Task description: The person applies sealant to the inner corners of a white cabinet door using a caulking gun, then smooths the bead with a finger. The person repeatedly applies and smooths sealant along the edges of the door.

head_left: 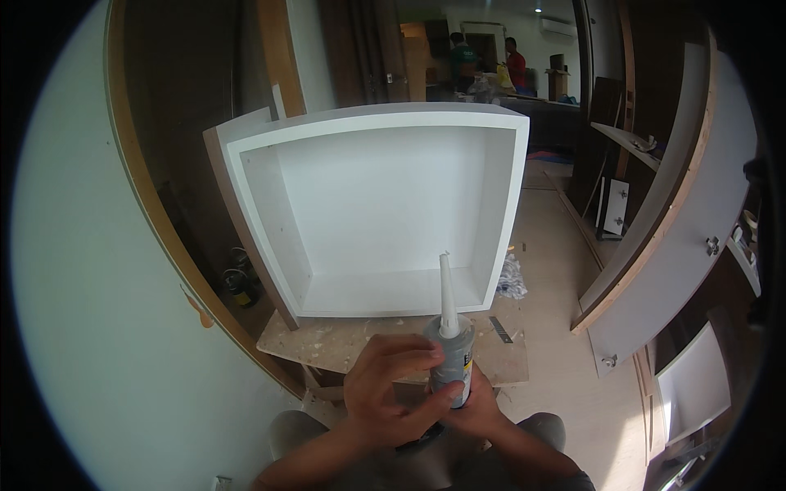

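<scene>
A grey sealant cartridge [455,364] with a long white nozzle [448,295] stands nearly upright in front of me, its tip pointing away. My left hand [385,385] is curled against its left side, with fingertips and thumb on the tube. Behind and to the right, my right hand [479,407] is closed round the lower part, its fingers partly hidden. A dark piece shows beneath my hands, too covered to name. Just beyond the nozzle, a white box-shaped cabinet [368,192] rests on its edge, open side towards me, on a low wooden board [352,340].
A flat metal blade [500,330] lies on the board's right part. A crumpled cloth [512,278] is beside the cabinet. White panels [667,233] with hinges lean at the right; a pale wall [74,270] stands close at the left. Two people [464,61] are far back.
</scene>
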{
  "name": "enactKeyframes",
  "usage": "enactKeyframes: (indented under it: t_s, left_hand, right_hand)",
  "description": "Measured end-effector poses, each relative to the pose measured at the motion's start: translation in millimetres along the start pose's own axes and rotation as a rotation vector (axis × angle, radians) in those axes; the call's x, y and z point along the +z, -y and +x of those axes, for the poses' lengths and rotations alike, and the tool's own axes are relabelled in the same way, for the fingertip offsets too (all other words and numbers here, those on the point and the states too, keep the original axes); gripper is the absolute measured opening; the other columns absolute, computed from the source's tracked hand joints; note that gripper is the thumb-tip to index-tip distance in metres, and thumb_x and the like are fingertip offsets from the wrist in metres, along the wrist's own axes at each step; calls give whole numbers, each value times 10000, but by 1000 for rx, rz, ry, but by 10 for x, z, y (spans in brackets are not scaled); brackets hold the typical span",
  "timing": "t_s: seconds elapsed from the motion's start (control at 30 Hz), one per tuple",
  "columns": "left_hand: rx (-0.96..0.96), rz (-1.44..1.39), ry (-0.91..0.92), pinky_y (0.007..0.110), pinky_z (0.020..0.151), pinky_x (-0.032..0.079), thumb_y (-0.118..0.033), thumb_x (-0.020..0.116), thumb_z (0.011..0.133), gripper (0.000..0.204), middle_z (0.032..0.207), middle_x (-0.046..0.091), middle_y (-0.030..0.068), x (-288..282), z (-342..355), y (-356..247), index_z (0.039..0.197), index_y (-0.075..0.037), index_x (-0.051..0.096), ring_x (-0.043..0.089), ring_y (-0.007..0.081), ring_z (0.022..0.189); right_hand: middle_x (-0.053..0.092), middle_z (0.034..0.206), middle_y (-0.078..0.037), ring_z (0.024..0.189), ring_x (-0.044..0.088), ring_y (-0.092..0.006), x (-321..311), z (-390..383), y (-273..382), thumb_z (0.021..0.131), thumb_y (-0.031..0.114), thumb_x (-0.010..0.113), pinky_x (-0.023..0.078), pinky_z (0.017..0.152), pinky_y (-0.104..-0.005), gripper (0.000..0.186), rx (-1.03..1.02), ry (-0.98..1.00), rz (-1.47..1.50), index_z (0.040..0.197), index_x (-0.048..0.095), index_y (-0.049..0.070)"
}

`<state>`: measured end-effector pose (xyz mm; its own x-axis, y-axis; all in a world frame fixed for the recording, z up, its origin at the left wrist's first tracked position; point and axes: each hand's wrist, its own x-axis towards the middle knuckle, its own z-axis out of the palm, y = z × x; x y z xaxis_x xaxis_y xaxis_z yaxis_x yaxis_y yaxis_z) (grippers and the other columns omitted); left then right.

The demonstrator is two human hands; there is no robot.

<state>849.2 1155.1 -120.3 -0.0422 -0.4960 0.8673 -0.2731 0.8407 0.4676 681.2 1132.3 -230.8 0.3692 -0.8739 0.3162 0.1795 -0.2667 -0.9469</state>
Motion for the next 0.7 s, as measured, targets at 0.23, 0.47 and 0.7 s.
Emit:
enactKeyframes:
  t_s: [0.23, 0.47, 0.7]
  left_hand:
    - [-548, -471, -5, 416, 1030, 531, -65, 882, 812, 631, 982, 718, 106, -21, 52, 227, 1337, -13, 536, 711, 222, 1012]
    - [-517, -675, -173, 385, 788, 614, -26, 779, 850, 496, 945, 706, 130, -406, 390, 421, 1258, -44, 498, 724, 213, 903]
    - [-523, -1062, -287, 455, 815, 590, -61, 716, 881, 482, 991, 681, 147, -487, 450, 514, 1308, -88, 492, 705, 279, 883]
  right_hand:
    - [610, 1396, -214, 1300, 625, -304, 258, 287, 500, 803, 145, 923, 503, 1084, -444, 997, -222, 43, -463, 1600, 340, 7]
    - [663, 1285, -181, 1167, 659, -288, 393, -442, 489, 817, 285, 900, 521, 993, -456, 734, -497, -310, -772, 1429, 563, 61]
    - [701, 1156, -178, 989, 701, -276, 566, -1151, -1002, 828, 167, 859, 571, 845, -448, 443, 474, -266, -166, 1211, 676, 37]
